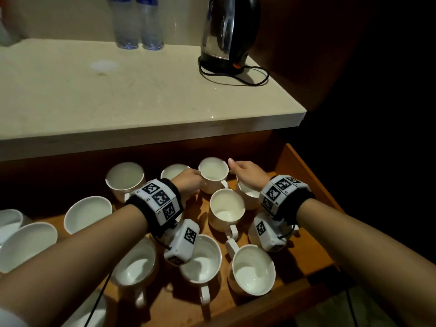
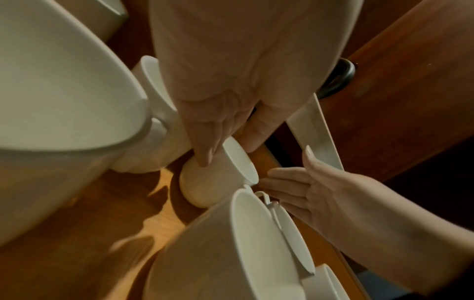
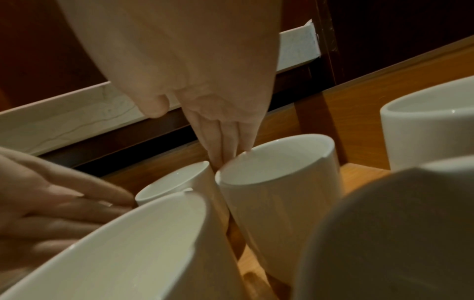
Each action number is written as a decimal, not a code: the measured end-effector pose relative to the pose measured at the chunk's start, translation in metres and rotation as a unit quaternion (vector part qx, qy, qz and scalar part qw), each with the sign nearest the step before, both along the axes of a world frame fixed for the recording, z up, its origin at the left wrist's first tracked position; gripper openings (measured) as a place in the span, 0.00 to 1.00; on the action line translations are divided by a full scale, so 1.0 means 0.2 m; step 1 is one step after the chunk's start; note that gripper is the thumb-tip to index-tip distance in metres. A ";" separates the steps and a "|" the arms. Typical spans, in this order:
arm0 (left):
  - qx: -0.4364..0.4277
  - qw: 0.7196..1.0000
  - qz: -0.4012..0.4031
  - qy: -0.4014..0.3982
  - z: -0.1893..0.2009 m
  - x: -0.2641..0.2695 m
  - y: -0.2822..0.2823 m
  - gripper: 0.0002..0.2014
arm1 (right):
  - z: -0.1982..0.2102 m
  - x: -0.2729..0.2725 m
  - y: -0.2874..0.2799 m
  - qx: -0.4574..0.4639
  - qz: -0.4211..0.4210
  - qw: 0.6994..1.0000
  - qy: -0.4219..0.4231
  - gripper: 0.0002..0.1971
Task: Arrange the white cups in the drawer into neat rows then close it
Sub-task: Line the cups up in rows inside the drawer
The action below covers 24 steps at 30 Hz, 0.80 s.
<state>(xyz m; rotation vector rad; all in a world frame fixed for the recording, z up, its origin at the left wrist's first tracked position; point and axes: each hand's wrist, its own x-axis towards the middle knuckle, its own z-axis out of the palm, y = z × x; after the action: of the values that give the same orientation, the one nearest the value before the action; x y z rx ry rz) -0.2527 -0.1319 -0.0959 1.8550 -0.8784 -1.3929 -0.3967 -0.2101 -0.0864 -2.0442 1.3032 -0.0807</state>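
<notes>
Several white cups stand loose and unaligned in the open wooden drawer [image 1: 315,178]. One cup [image 1: 213,173] at the back sits between my two hands. My left hand [image 1: 199,183] lies against its left side, fingers [image 2: 205,150] straight on its wall and thumb near the rim. My right hand [image 1: 232,166] touches its right side with straight fingers [image 3: 223,150], which reach down between this cup [image 3: 174,182] and a neighbouring cup [image 3: 277,174]. That neighbour [image 1: 247,193] is partly hidden under my right palm. Neither hand lifts anything.
More cups crowd the front: one [image 1: 227,208] just behind my wrists, two [image 1: 253,267] [image 1: 200,258] near the drawer front, others [image 1: 87,213] to the left. A pale countertop [image 1: 141,102] overhangs the drawer's back, bearing a kettle [image 1: 228,31] and two bottles [image 1: 138,22].
</notes>
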 end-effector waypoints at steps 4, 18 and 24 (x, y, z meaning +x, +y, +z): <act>0.010 1.000 0.013 0.022 -0.01 -0.01 0.00 0.16 | 0.01 0.02 0.00 0.015 0.010 1.000 -0.012 0.27; -0.018 0.999 0.008 0.025 0.00 -0.04 0.00 0.19 | -0.02 0.01 0.00 0.003 -0.014 0.999 -0.050 0.27; -0.026 1.000 -0.002 0.002 0.01 -0.04 -0.01 0.20 | -0.02 -0.01 -0.01 0.016 -0.019 0.999 -0.047 0.27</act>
<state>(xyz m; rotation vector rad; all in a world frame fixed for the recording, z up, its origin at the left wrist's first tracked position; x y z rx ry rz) -0.2613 -0.1332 -0.0944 1.8119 -0.9072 -1.3632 -0.3996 -0.2129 -0.0911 -1.9657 1.2780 -0.1703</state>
